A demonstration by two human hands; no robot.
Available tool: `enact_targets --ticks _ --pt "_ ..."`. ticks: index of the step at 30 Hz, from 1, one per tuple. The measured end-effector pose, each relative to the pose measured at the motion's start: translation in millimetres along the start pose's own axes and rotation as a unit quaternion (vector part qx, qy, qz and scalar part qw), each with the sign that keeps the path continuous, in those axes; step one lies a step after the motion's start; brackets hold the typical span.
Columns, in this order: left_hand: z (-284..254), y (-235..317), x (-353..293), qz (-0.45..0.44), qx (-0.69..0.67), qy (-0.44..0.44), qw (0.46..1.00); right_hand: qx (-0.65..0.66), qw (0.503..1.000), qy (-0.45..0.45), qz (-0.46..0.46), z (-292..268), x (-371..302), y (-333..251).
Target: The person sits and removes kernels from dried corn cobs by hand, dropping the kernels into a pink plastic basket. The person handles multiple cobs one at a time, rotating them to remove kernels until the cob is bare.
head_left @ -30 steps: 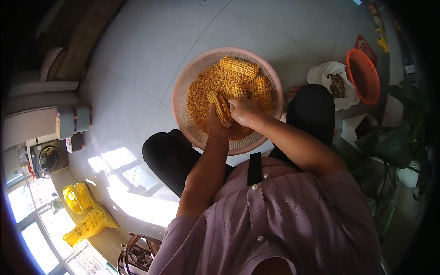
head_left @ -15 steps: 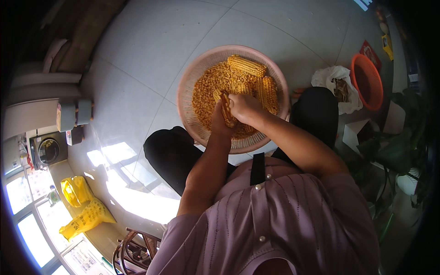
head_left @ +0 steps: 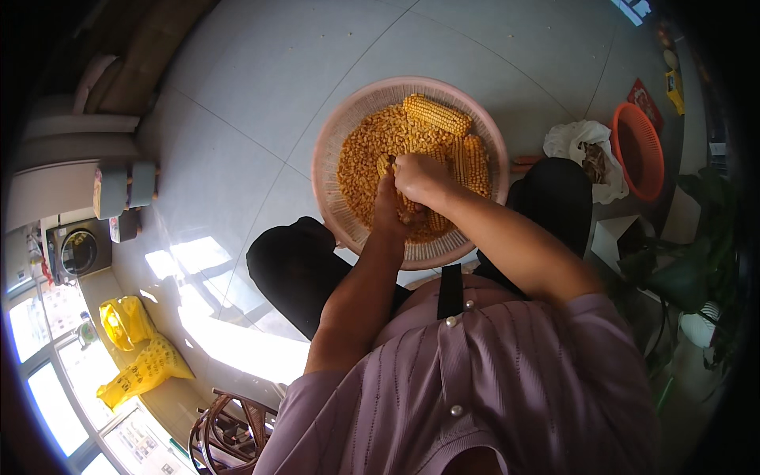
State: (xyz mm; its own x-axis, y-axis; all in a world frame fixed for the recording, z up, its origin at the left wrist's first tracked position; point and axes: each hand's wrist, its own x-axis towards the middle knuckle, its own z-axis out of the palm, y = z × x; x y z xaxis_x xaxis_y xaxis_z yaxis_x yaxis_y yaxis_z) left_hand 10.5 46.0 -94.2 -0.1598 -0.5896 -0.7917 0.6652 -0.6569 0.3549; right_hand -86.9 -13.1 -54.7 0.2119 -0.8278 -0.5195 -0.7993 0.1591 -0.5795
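A round pink basket [head_left: 328, 142] stands between my knees, holding loose yellow corn kernels [head_left: 360, 170] and several ears of corn. One whole ear [head_left: 438, 115] lies along its far rim, and more ears [head_left: 475, 165] rest at the right side. Over the middle of the basket, my left hand [head_left: 388, 212] is closed round an ear of corn [head_left: 383, 165], mostly hidden by the fingers. My right hand [head_left: 422, 179] is closed against the same ear from the right, its fingertips pressed on the kernels.
To the right are a white plastic bag [head_left: 566, 141] with dry brown scraps, an orange basket [head_left: 640, 150] and a leafy plant [head_left: 681, 269]. Yellow bags [head_left: 150, 372] lie at the left by the window, near a brown chair [head_left: 229, 431]. Grey stools [head_left: 111, 190] stand far left.
My right hand has turned and shifted slightly up along the ear, covering more of it. My left hand stays on the ear. The whole view has shifted a little.
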Motion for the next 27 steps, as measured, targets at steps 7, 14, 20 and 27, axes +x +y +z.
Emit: enact_targets --ticks 7,14,20,27 --pt "-19.5 -2.2 11.8 -0.031 -0.008 -0.106 0.994 0.066 0.997 -0.030 0.028 6.4 27.2 4.4" --pt "-4.1 -5.7 1.8 0.029 -0.012 -0.106 0.994 0.164 0.981 0.097 -0.048 -1.8 1.6 40.4" --pt "14.2 4.8 -23.5 0.031 0.022 -0.122 0.992 -0.016 0.984 0.173 -0.028 -41.4 -23.4 52.5" --pt "29.4 13.7 -46.3 0.096 0.088 -0.167 0.977 -0.150 0.948 0.265 -0.097 -45.9 -28.2 56.6"
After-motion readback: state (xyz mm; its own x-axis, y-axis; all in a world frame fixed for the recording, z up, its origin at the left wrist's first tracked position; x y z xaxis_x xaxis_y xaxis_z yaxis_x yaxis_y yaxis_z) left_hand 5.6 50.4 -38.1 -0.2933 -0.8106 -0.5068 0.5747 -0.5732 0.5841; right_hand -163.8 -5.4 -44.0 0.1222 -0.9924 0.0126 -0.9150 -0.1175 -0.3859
